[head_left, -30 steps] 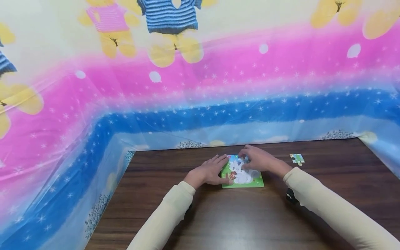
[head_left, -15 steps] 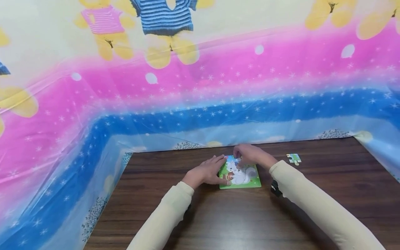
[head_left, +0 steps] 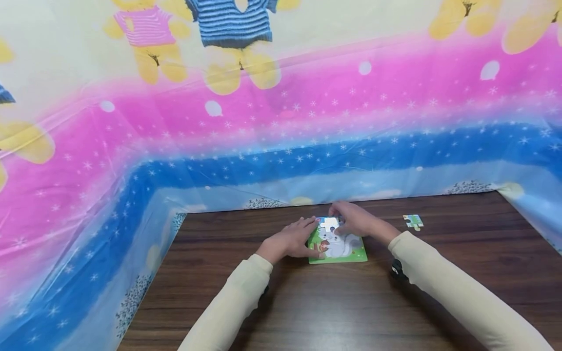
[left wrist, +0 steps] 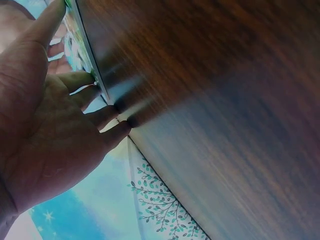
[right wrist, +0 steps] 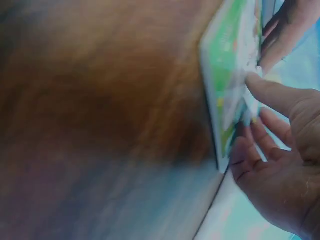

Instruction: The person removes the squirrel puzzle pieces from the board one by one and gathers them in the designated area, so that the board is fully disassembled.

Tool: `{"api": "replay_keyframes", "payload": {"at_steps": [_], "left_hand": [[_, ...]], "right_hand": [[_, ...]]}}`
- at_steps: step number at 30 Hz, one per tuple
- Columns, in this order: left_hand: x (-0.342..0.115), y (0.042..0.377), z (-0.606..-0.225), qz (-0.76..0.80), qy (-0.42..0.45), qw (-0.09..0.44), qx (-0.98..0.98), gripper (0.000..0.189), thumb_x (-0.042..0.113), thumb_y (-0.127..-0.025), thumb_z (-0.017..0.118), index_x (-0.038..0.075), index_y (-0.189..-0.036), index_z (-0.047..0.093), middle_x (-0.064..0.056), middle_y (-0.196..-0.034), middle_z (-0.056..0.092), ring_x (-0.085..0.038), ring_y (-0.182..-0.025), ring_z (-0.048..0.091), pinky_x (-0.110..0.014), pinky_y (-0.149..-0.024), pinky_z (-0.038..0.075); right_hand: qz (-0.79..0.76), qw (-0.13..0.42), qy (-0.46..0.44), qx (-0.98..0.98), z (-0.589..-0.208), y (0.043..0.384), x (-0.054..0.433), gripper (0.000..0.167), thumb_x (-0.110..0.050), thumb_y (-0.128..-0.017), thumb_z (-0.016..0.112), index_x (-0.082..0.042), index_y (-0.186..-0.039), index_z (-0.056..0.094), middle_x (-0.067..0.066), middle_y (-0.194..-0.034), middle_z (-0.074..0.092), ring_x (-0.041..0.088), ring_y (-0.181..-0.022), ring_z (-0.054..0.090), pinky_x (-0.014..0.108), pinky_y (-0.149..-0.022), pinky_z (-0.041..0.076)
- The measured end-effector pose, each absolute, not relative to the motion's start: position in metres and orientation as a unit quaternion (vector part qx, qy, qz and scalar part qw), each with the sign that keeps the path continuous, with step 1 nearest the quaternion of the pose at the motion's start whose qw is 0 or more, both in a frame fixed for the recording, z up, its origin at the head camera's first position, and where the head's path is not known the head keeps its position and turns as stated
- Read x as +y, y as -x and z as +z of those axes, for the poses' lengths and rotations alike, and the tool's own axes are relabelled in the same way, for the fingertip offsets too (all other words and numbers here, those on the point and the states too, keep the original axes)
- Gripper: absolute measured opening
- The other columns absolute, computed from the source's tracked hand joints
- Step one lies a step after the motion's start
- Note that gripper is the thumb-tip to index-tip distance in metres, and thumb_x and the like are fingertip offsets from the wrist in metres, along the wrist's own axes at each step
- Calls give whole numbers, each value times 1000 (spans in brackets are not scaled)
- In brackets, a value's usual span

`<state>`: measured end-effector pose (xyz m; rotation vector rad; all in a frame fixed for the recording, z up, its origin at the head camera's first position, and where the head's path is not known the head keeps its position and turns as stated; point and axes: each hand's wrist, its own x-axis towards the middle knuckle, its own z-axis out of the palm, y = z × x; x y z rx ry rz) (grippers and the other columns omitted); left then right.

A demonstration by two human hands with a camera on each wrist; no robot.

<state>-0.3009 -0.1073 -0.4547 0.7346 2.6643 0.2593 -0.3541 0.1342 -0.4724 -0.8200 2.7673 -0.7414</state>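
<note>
A square jigsaw puzzle board (head_left: 344, 251) with a white animal on green grass lies flat on the table. My left hand (head_left: 291, 240) rests along its left side, fingers straight, thumb on the lower left part. Over the upper part, my right hand (head_left: 354, 219) pinches a puzzle piece (head_left: 328, 224), which looks white with glare in the head view. The right wrist view shows the thumb against this piece (right wrist: 252, 104), with the fingertips curled behind the board's edge. Whether the piece lies flat in the picture or is tilted above it, I cannot tell.
A loose puzzle piece (head_left: 413, 222), green and light blue, lies to the right of the board on the dark wooden table (head_left: 325, 302). Behind the table's back edge hangs a printed cloth (head_left: 272, 170) in pink and blue.
Over the second my right hand has shifted slightly left over the board's top. The white-looking face of the piece at its fingertips now shows. My left hand stays at the board's left side.
</note>
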Motion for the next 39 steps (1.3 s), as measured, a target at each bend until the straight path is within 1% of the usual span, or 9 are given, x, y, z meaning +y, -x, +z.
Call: {"api": "replay_keyframes", "payload": {"at_steps": [7, 12, 16, 22, 25, 27, 30, 35, 39], "left_hand": [[-110, 302, -458, 91, -262, 177, 944, 98, 63, -97, 67, 24, -172, 17, 1, -181, 12, -29, -168, 11, -53, -134, 21], [-109, 303, -459, 96, -267, 175, 943, 99, 64, -97, 67, 25, -172, 16, 1, -181, 12, -29, -168, 10, -55, -134, 21], [-110, 303, -459, 102, -263, 174, 943, 99, 63, -97, 67, 23, -172, 17, 2, -181, 12, -29, -168, 9, -56, -134, 20], [-112, 302, -458, 113, -264, 177, 941, 99, 63, -97, 67, 24, -172, 16, 2, -181, 12, -29, -168, 9, -56, -134, 19], [-112, 301, -459, 115, -263, 178, 941, 98, 63, -97, 67, 25, -172, 16, 3, -181, 12, -29, -168, 9, -56, -134, 19], [-112, 300, -460, 115, -264, 178, 941, 99, 63, -97, 68, 25, -172, 16, 2, -181, 12, -29, -168, 9, -56, -134, 19], [-113, 300, -461, 112, -266, 181, 940, 99, 62, -97, 67, 24, -172, 16, 2, -181, 11, -30, -168, 8, -56, -134, 19], [-115, 301, -459, 109, -269, 180, 940, 99, 62, -98, 67, 23, -172, 14, 1, -181, 10, -30, -168, 7, -56, -134, 19], [-114, 301, -459, 110, -274, 180, 938, 99, 60, -98, 68, 22, -173, 13, 0, -181, 9, -30, -168, 7, -57, -134, 19]], "right_hand": [[-261, 73, 285, 919, -480, 353, 143, 42, -9, -94, 80, -10, -133, 65, 13, -134, 61, 30, -116, 67, 50, -98, 58], [-256, 73, 292, 919, -480, 355, 148, 45, -10, -93, 81, -14, -136, 66, 12, -138, 60, 30, -116, 69, 49, -97, 59], [-255, 62, 294, 919, -479, 357, 148, 46, -11, -92, 82, -16, -135, 67, 9, -136, 62, 25, -113, 67, 47, -95, 58], [-234, 22, 314, 920, -479, 356, 144, 48, -9, -87, 84, -15, -133, 70, 5, -125, 65, 19, -106, 65, 43, -92, 58], [-222, 4, 323, 920, -481, 355, 145, 48, -9, -85, 83, -15, -132, 71, 5, -122, 66, 19, -103, 65, 42, -89, 59], [-215, -5, 322, 922, -481, 353, 147, 49, -10, -85, 83, -16, -133, 71, 4, -123, 66, 19, -104, 65, 42, -89, 59], [-208, -12, 319, 925, -478, 349, 155, 50, -11, -87, 81, -19, -135, 71, 3, -127, 65, 18, -103, 65, 40, -86, 59], [-209, -31, 318, 924, -469, 345, 179, 47, -11, -91, 79, -17, -137, 69, 4, -126, 65, 16, -91, 65, 34, -76, 56], [-194, -61, 313, 928, -472, 346, 211, 49, -7, -88, 81, -14, -136, 69, 6, -125, 67, 17, -95, 66, 36, -80, 58]]}}
